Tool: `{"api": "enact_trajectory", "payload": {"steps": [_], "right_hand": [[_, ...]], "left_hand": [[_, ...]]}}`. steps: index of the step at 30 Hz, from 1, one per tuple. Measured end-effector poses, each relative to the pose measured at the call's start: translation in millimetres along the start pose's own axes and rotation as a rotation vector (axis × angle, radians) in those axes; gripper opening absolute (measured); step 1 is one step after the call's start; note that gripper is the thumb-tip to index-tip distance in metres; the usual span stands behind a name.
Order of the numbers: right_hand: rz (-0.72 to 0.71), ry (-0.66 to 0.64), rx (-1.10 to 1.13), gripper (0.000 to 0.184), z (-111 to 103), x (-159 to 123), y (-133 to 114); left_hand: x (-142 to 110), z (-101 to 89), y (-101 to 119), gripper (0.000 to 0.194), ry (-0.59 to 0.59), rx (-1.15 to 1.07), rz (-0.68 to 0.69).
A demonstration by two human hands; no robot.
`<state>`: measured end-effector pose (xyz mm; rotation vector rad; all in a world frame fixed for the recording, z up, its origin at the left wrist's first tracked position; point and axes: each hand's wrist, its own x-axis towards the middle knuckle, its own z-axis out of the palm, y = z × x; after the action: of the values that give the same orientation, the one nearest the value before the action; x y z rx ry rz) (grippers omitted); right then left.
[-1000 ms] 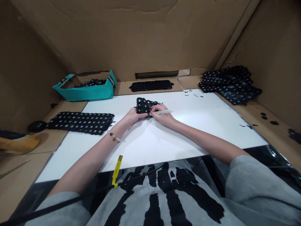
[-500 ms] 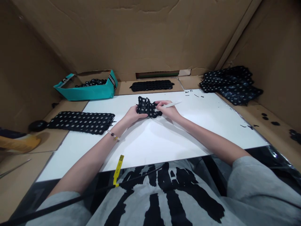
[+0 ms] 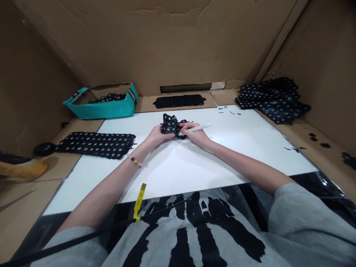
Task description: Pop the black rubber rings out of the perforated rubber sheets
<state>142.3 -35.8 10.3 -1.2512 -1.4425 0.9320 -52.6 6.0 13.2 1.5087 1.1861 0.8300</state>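
My left hand is closed on the left edge of a small black piece with rows of round pale spots, its thumb lying along the near side. The piece is bunched and raised a little over the white board. In my right hand a slim white pen-like tool is gripped, slanting out to the right. Its working tip is hidden at the black piece. The right fingers meet the right-hand part of that piece.
A flat black dotted strip lies left on the white board; a darker strip lies at the back. A teal box holds more black pieces. Dotted sheets are heaped back right. Tweezers-like metal lies left. Cardboard walls surround the board.
My right hand has shifted slightly left and nearer to me, and the white tool lies flatter. The right part of the black piece is more folded and covered. My left hand stays put.
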Motion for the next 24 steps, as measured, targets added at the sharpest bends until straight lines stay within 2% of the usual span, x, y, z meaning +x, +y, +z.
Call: {"api": "enact_trajectory", "payload": {"steps": [4,11,15,18,21,24], "right_hand": [[-0.019,-0.006,0.005,0.010,1,-1,0],[-0.256,-0.004,-0.213,0.011,7,-1,10],[-0.304,0.002,-0.291,0.010,8,0,12],[-0.315,-0.005,-0.287,0.010,5,2,13],[-0.306,-0.008,-0.277,0.011,1,5,15],[-0.261,-0.027,-0.243,0.013,-4,8,12]], "left_hand": [[-1,2.9,1,0.052,0.017,-0.042,-0.026],[-9,4.8,11,0.054,-0.062,-0.237,-0.115],[-9,6.5,12,0.056,-0.081,-0.239,-0.101],[-6,6.0,10,0.053,-0.055,-0.180,-0.069],[-3,1.5,7,0.039,-0.047,0.005,-0.047],[-1,-3.8,4,0.033,-0.029,0.175,0.018]]}}
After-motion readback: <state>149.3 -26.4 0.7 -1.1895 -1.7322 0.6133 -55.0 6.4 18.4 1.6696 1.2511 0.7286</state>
